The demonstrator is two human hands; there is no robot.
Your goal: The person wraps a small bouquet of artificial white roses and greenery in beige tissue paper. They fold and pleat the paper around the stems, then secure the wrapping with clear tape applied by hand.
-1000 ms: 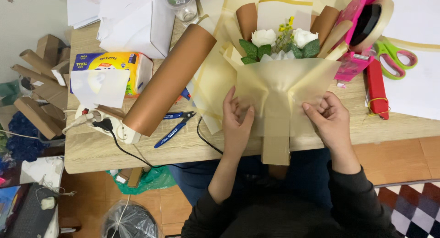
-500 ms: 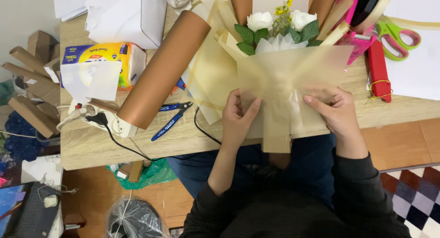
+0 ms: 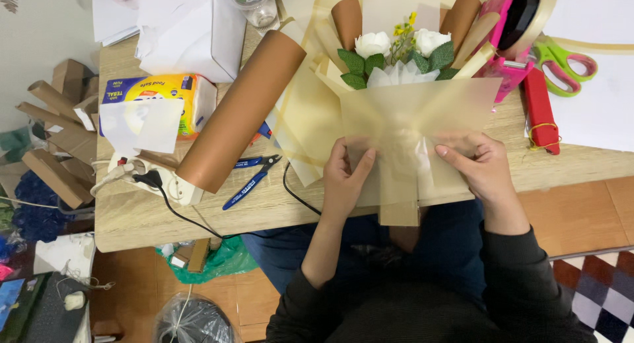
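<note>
A bouquet of white roses (image 3: 396,49) with green leaves lies on the wooden table (image 3: 145,217), wrapped in cream translucent paper (image 3: 422,112) and brown paper cones. My left hand (image 3: 347,178) pinches the wrapping paper at the left of the bouquet's stem. My right hand (image 3: 479,165) grips the paper's right side. Both hands press the sheet in around the narrow lower part of the bouquet near the table's front edge.
A brown paper roll (image 3: 241,112) lies slanted left of the bouquet. Blue-handled pliers (image 3: 251,181), a power strip (image 3: 162,181), a tissue box (image 3: 155,105), a white box (image 3: 191,29), a pink tape dispenser (image 3: 518,26), green scissors (image 3: 561,56) and a red stapler-like tool (image 3: 540,108) surround it.
The view shifted down slightly. Both hands folded the translucent sheet inward over the stem, and the paper now covers the front of the bouquet.
</note>
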